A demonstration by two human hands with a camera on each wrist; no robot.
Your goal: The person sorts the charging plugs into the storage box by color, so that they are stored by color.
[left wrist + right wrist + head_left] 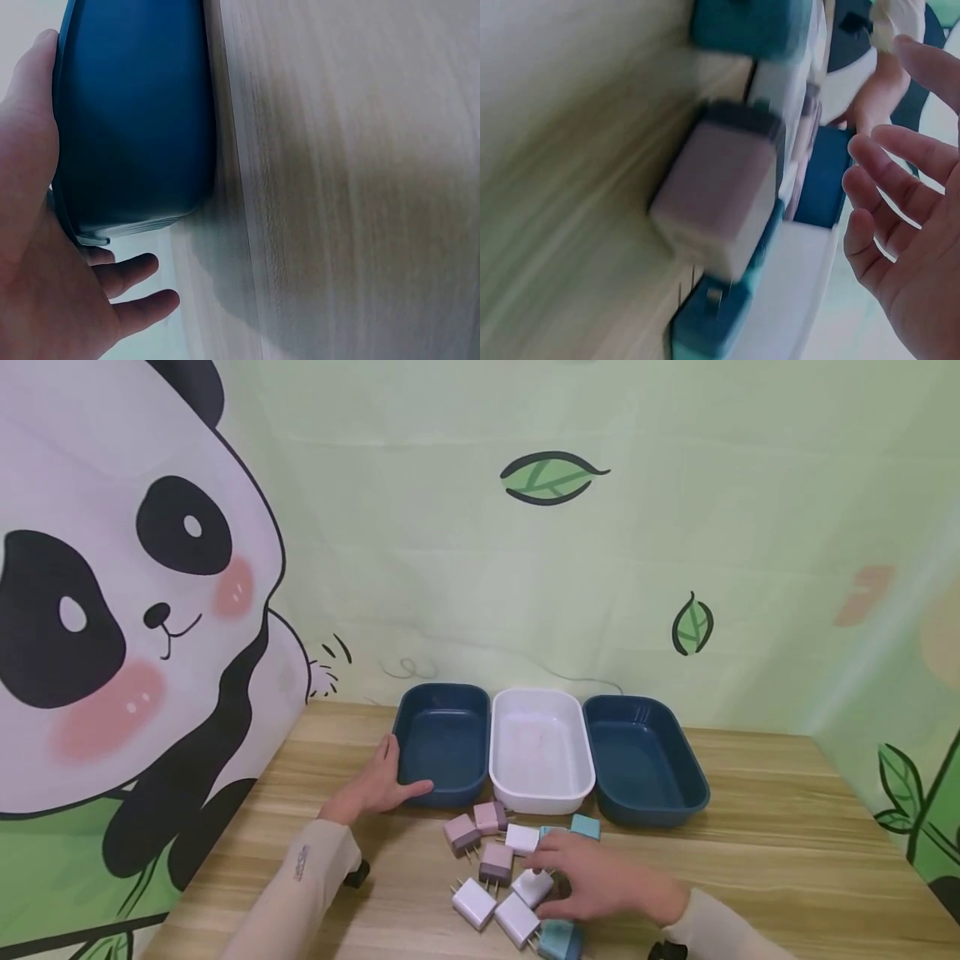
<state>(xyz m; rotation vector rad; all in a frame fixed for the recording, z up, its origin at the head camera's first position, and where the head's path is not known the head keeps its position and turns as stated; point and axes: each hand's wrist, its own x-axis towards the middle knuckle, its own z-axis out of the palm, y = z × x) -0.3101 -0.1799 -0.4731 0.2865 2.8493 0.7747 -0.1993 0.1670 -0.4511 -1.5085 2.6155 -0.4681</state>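
My left hand [375,785] rests against the near left corner of a dark blue tray [442,747]. Its thumb lies over the front rim and the other fingers stretch along the left side wall [142,112]. My right hand [600,877] hovers over a loose group of plug-in chargers, fingers spread and gently bent, gripping none of them. Below it are a white charger [531,888] and a teal charger [558,937]. In the right wrist view a pink charger [716,176] with a dark end lies close by, apart from the fingers.
A white tray [536,752] and another dark blue tray [645,768] stand beside the first, in a row by the wall. Several pink chargers [461,833] and white chargers [474,903] lie in front, prongs showing. A teal charger [585,827] sits near the white tray.
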